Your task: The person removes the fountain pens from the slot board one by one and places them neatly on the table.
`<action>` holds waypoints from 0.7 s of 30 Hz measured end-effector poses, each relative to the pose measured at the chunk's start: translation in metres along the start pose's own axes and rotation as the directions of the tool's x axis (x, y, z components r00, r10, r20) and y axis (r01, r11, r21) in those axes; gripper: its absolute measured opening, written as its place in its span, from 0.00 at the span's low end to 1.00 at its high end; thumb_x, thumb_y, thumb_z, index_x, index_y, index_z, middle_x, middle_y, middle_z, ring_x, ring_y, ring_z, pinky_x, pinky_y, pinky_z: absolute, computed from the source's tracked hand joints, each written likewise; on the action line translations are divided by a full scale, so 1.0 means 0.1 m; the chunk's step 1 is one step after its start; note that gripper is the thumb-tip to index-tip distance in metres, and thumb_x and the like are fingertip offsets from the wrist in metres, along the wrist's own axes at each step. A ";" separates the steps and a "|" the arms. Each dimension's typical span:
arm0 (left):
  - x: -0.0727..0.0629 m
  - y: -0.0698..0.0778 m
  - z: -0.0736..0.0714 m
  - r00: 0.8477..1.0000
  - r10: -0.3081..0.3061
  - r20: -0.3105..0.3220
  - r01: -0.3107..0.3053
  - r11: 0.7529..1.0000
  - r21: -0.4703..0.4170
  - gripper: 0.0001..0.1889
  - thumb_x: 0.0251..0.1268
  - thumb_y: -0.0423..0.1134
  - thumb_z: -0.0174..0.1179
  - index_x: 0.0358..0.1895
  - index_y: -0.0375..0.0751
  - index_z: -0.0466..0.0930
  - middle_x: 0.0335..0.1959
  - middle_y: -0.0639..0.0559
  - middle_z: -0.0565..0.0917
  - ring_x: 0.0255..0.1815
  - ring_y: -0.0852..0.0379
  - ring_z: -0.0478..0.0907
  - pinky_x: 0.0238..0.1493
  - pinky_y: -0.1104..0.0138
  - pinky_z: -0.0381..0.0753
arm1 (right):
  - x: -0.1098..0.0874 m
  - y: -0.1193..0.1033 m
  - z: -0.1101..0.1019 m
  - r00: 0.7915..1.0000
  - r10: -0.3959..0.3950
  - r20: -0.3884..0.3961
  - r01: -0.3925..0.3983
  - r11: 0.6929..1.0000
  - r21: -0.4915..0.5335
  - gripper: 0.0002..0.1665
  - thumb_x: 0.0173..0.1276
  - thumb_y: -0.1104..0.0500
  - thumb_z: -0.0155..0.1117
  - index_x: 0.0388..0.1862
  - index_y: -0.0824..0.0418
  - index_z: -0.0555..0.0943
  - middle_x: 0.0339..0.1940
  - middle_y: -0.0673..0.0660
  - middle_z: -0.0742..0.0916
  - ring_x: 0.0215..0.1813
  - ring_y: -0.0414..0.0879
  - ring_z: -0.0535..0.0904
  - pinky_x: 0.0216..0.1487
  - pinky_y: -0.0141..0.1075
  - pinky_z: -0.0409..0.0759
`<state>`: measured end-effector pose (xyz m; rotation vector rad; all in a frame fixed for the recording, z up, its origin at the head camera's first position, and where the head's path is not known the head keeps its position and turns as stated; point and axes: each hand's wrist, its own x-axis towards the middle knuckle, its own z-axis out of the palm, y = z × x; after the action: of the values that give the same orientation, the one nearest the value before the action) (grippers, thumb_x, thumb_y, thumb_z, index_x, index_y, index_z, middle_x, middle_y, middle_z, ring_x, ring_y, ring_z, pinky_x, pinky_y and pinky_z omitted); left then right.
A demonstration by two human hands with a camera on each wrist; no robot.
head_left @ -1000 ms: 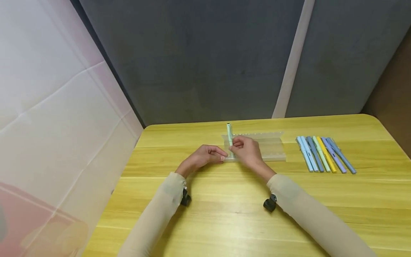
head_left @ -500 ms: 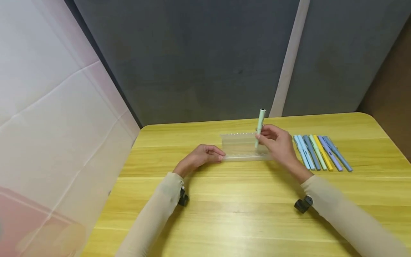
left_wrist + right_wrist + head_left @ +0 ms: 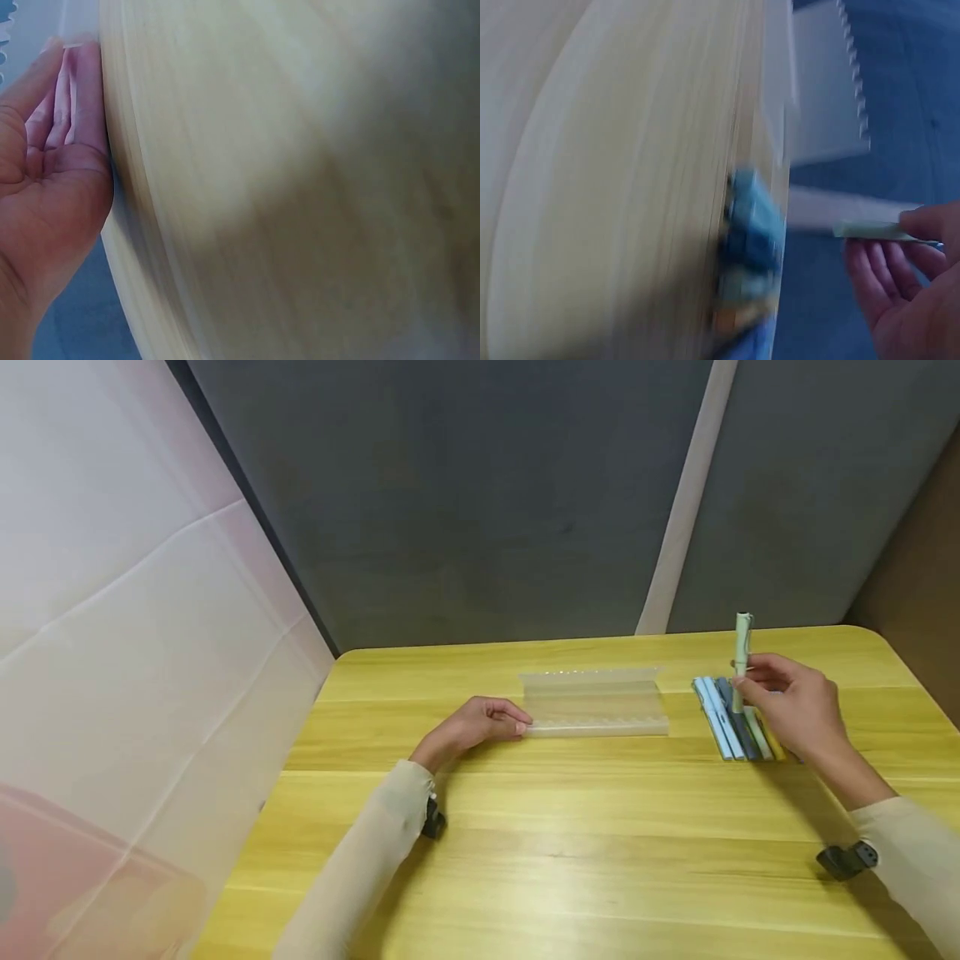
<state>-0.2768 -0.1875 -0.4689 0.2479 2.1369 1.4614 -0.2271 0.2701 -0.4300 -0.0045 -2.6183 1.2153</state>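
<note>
A clear plastic pen rack (image 3: 592, 700) with a notched raised back edge stands mid-table. At its left front corner my left hand (image 3: 477, 724) pinches the end between thumb and fingers, also seen in the left wrist view beside the rack's pale surface (image 3: 79, 19). Off to the right, my right hand (image 3: 806, 703) holds a pale green pen (image 3: 742, 643) upright, cap end up, between thumb and fingertips. That pen overlaps the row of lying pens in the head view. In the right wrist view the same pen (image 3: 866, 229) appears well apart from the row.
Several capped pens lie side by side at right: light blue pens (image 3: 716, 718), a dark blue pen (image 3: 744, 739), a green pen (image 3: 757, 735) and a yellow pen (image 3: 776, 750). My right hand hides others. The wooden table (image 3: 555, 860) ends before a grey partition (image 3: 480, 510).
My right hand has carried the pale green pen from the rack's left end rightward to above the row of pens. The left hand stays at the rack's left corner.
</note>
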 end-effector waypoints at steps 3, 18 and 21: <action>0.01 0.01 0.00 1.000 -0.007 0.004 0.007 1.000 0.000 0.10 0.73 0.38 0.68 0.54 0.43 0.90 0.46 0.49 0.93 0.46 0.59 0.88 0.54 0.68 0.88 | -0.02 0.16 -0.19 1.000 0.006 -0.003 -0.006 0.993 -0.121 0.27 0.78 0.47 0.66 0.65 0.64 0.83 0.32 0.25 0.85 0.33 0.06 0.66 0.44 0.29 0.73; -0.10 -0.05 -0.05 1.000 -0.018 -0.013 0.018 0.999 -0.027 0.11 0.74 0.35 0.67 0.54 0.40 0.89 0.45 0.49 0.92 0.45 0.60 0.88 0.54 0.68 0.89 | -0.03 0.70 -0.52 0.985 0.110 0.135 -0.049 0.919 -0.391 0.23 0.74 0.58 0.67 0.56 0.78 0.83 0.47 0.76 0.89 0.50 0.76 0.82 0.37 0.52 0.75; -0.12 -0.06 -0.06 1.000 -0.017 -0.019 0.017 0.999 -0.036 0.11 0.74 0.35 0.67 0.55 0.40 0.89 0.45 0.49 0.92 0.45 0.60 0.88 0.54 0.68 0.89 | -0.02 0.72 -0.51 0.976 0.121 0.180 -0.038 0.913 -0.405 0.23 0.73 0.59 0.67 0.56 0.77 0.83 0.46 0.74 0.90 0.51 0.78 0.81 0.40 0.56 0.76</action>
<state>-0.2689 -0.1996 -0.4686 0.2031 2.1212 1.4965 -0.2207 0.3553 -0.4525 -0.0681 -3.0280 0.7093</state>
